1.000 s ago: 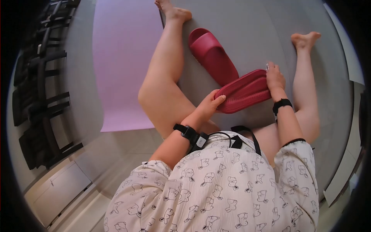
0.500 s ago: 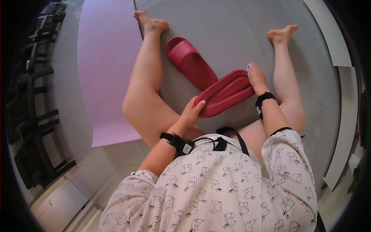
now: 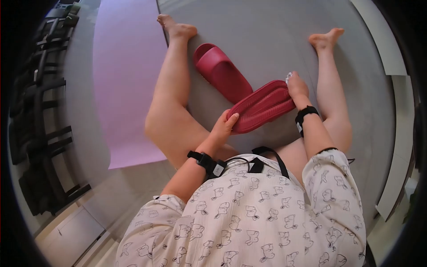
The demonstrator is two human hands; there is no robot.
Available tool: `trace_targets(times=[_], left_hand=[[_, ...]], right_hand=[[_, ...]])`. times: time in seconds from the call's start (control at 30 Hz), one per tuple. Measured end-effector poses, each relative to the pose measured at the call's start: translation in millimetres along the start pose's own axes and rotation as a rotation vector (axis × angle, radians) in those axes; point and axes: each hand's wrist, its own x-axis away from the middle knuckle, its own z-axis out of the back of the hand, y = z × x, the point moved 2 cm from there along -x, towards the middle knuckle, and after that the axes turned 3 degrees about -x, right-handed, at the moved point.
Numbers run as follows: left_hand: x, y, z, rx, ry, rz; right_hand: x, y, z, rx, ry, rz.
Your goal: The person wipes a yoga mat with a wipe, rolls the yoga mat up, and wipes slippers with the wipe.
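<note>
A dark red slide slipper point(image 3: 263, 107) is held sole up between my legs, its ridged underside facing me. My left hand point(image 3: 222, 126) is closed round its lower left end, thumb lying on the sole. At the opposite end is my right hand point(image 3: 297, 86), fingers closed on a crumpled white wipe or tissue point(image 3: 289, 77) by the slipper's edge. How far the wipe touches the sole is hidden. The matching slipper point(image 3: 220, 73) rests upright on the floor just beyond, partly behind the held one.
My bare legs point(image 3: 171, 84) are spread on both sides on the grey floor point(image 3: 253, 31). A pink-lilac mat or sheet point(image 3: 124, 80) lies to the left. Black racks or furniture point(image 3: 44, 133) line the far left, and a white panel point(image 3: 398, 120) runs along the right.
The whole view has shifted slightly. Both hands keep their hold, with the slipper in nearly the same pose and the right hand and wipe at its far end.
</note>
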Motion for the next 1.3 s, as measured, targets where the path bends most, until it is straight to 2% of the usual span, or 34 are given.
trace_targets(times=[0.03, 0.13, 0.17, 0.2, 0.23, 0.27, 0.33, 0.37, 0.4, 0.43, 0.5, 0.53, 0.57, 0.6, 0.63, 0.7, 0.73, 0.8, 0.87, 0.97, 1.0, 1.07, 1.1, 1.2, 1.3], left_hand=[[-1.2, -2.5, 1.6, 0.005, 0.016, 0.005], [-7.5, -9.3, 5.8, 0.067, -0.007, -0.071], [-6.6, -9.4, 3.7, 0.124, -0.044, -0.054], [-4.3, -7.2, 2.9, 0.181, -0.083, -0.044], [0.4, -2.9, 3.6, 0.179, -0.13, 0.059], [1.8, 2.7, 2.6, 0.175, -0.109, 0.058], [2.0, 3.2, -8.9, 0.45, -0.125, 0.03], [-8.3, -1.7, -7.4, 0.459, -0.203, -0.035], [-5.5, 0.1, -6.2, 0.475, -0.194, -0.036], [-3.4, 6.8, -8.6, 0.501, -0.24, -0.028], [-2.0, 15.0, -12.9, 0.62, -0.34, 0.033], [-0.5, 16.6, -14.2, 0.634, -0.337, 0.026], [0.7, 18.2, -15.2, 0.731, -0.346, 0.055], [1.1, 19.0, -15.1, 0.823, -0.355, 0.085], [2.5, 16.9, -14.7, 0.829, -0.348, 0.081], [3.2, 10.1, -9.4, 0.7, -0.129, 0.173], [-0.4, 9.6, -9.5, 0.695, -0.126, 0.174], [-6.4, 9.9, -14.7, 0.696, -0.296, 0.044], [-4.4, 16.7, -15.1, 0.65, -0.329, 0.024], [-5.7, 23.6, -17.2, 0.54, -0.387, -0.01], [-5.1, 20.6, -17.7, 0.626, -0.387, -0.009], [-5.2, 17.3, -18.2, 0.717, -0.376, -0.009], [-3.0, 14.1, -16.3, 0.703, -0.349, 0.021], [-1.5, 13.9, -16.0, 0.644, -0.352, 0.054], [-4.2, 20.0, -19.5, 0.605, -0.422, 0.049]], right_hand=[[1.4, -3.4, -3.2, 0.003, -0.019, -0.046], [59.6, -73.9, -16.7, -0.061, -0.055, 0.283], [74.2, -88.0, -48.7, -0.162, -0.083, 0.494], [109.9, -115.8, -36.7, -0.184, -0.094, 0.608], [119.4, -119.5, -30.5, -0.159, -0.123, 0.587], [123.0, -122.8, -31.5, -0.137, -0.149, 0.562], [98.2, -96.3, -36.5, -0.158, 0.048, 0.717], [82.8, -87.6, -26.0, -0.058, 0.079, 0.582], [71.6, -82.6, -13.3, 0.05, 0.11, 0.448], [66.5, -82.1, -13.3, 0.059, 0.106, 0.458], [56.9, -80.6, -11.6, -0.024, 0.162, 0.323], [67.0, -93.3, -15.7, -0.012, 0.097, 0.323], [76.4, -98.4, -37.9, -0.076, 0.133, 0.489], [104.7, -123.9, -30.5, -0.124, 0.144, 0.584], [126.3, -144.6, -24.5, -0.01, 0.075, 0.646], [146.0, -149.5, -30.7, -0.064, 0.065, 0.748], [145.4, -141.8, -31.7, -0.106, 0.086, 0.798], [115.8, -119.9, -21.0, -0.066, 0.127, 0.732], [80.0, -100.6, 6.0, 0.159, 0.078, 0.441], [67.3, -88.7, -1.6, 0.024, 0.118, 0.385], [75.1, -93.2, -19.2, -0.085, 0.146, 0.416], [117.9, -135.9, -15.6, -0.095, 0.074, 0.517], [120.1, -132.7, -15.8, -0.101, 0.061, 0.521], [115.5, -121.3, -5.2, -0.129, 0.059, 0.732], [86.6, -79.8, 12.1, -0.068, 0.043, 0.672]])
